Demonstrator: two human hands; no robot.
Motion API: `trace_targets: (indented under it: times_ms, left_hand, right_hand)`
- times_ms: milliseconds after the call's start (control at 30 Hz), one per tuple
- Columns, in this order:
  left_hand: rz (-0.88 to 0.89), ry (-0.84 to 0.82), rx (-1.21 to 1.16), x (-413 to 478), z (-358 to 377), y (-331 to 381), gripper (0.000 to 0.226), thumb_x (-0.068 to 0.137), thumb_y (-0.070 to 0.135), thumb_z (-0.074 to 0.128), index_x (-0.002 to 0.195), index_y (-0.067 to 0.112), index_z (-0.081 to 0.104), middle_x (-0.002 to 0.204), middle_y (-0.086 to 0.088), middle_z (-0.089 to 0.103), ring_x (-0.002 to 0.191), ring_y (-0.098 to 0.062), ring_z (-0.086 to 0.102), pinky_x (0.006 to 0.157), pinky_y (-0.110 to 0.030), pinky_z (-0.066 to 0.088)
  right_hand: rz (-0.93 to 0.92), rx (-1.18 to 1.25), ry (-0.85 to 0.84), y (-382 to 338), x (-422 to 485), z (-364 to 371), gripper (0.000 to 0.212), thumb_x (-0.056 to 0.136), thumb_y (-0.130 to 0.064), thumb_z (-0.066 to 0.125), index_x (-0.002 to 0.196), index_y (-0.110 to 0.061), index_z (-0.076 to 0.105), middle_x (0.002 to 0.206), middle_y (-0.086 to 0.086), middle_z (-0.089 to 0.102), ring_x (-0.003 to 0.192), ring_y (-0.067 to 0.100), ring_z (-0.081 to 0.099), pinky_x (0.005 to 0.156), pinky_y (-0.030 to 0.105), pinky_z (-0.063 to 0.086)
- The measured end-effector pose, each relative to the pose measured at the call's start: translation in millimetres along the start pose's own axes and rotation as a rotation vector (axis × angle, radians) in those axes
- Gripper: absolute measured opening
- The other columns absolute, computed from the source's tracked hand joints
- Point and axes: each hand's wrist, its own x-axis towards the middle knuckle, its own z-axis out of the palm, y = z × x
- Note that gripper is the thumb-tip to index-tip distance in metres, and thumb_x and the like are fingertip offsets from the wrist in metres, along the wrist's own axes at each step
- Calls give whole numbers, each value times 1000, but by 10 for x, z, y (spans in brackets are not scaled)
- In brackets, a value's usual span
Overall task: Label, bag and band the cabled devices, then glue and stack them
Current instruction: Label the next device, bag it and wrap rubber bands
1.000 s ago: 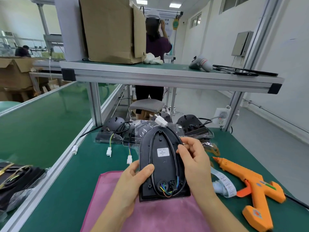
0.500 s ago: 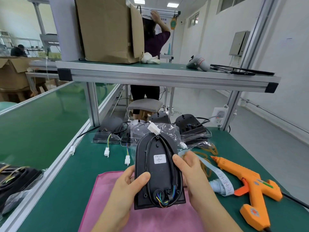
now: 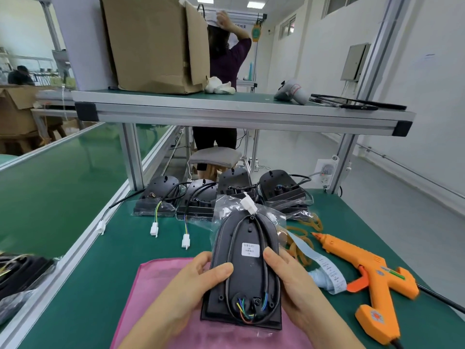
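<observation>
Black flat cabled device (image 3: 247,273): I see left hand (image 3: 191,280) and right hand (image 3: 289,280) fingers clamped round its sides; clear plastic bag (image 3: 226,207) behind, contents unclear.

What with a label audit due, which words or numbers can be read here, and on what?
"12V": white sticker on the held black device; its other lines are blurred.
Label roll: print too small.
Glue gun stickers: unreadable.
Far wall sign: blurred.

Black device (image 3: 245,268), pink cloth (image 3: 156,285), orange glue gun (image 3: 372,275), green table (image 3: 83,285).
</observation>
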Motion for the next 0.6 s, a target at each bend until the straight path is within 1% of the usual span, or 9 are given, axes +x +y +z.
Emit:
trace_targets:
  times_ms: [67, 133, 200, 267, 300, 367, 433, 500, 600]
  left_hand:
    - [-29, -20, 72, 49, 31, 72, 75, 61, 54, 78, 120, 12, 60, 119, -5, 69, 111, -21, 64, 100, -43, 48]
    - [-94, -81, 140, 154, 54, 140, 59, 83, 65, 55, 114, 17, 67, 113, -3, 71, 101, -18, 64, 93, -38, 50]
    - [-117, -22, 198, 336, 48, 165, 50, 100, 51, 35, 112, 18, 70, 104, -5, 70, 88, -19, 58, 83, -33, 47]
    - [-36, 108, 295, 538, 38, 153, 33, 101, 28, 45, 108, 6, 69, 86, -3, 66, 66, -11, 55, 63, -20, 44]
    - [35, 165, 438, 636, 39, 135, 26, 98, 20, 50, 105, 3, 69, 80, 0, 63, 57, -6, 53, 57, -18, 42]
    - [171, 169, 830, 805, 79, 91, 21, 95, 13, 53, 104, 9, 72, 85, 1, 65, 67, -5, 59, 65, -20, 43]
    - [222, 87, 1119, 948, 155, 33, 20, 92, 11, 52, 99, 10, 70, 98, -9, 65, 93, -22, 62, 71, -26, 40]
    - [239, 38, 1307, 1055, 223, -27, 16, 89, 7, 51, 98, 10, 65, 103, -14, 54, 99, -31, 57, 69, -28, 35]
    - [218, 47, 1465, 1165, 281, -67, 22, 89, 9, 52, 109, 13, 62, 110, -10, 47, 103, -30, 53, 75, -32, 39]
  right_hand:
    - [-22, 19, 40, -26, 16, -33, 53, 73, -26, 70, 120, -5, 60, 110, 19, 71, 99, 33, 70, 73, 37, 59]
    - [-32, 58, 82, -63, 35, -95, 52, 71, -26, 70, 118, -6, 62, 109, 20, 71, 98, 35, 70, 74, 41, 60]
    - [-34, 122, 119, -116, 51, -183, 51, 72, -28, 69, 118, -7, 63, 110, 21, 70, 99, 37, 69, 78, 46, 58]
    - [-50, 175, 149, -185, 61, -289, 49, 71, -30, 68, 115, -8, 66, 110, 20, 71, 95, 35, 71, 71, 43, 60]
    - [-61, 190, 169, -224, 64, -340, 48, 71, -31, 68, 113, -8, 67, 108, 19, 72, 92, 34, 72, 67, 41, 60]
    - [-73, 196, 213, -296, 64, -422, 48, 69, -33, 69, 111, -10, 68, 107, 17, 72, 91, 32, 72, 64, 38, 60]
    - [-73, 191, 244, -333, 67, -476, 51, 67, -35, 71, 111, -11, 69, 107, 16, 73, 92, 32, 72, 63, 37, 60]
    - [-66, 197, 261, -344, 72, -515, 52, 65, -36, 73, 110, -11, 69, 106, 15, 73, 92, 31, 72, 62, 37, 60]
    - [-51, 207, 267, -322, 87, -561, 53, 62, -36, 75, 108, -11, 71, 106, 15, 73, 91, 32, 72, 61, 38, 60]
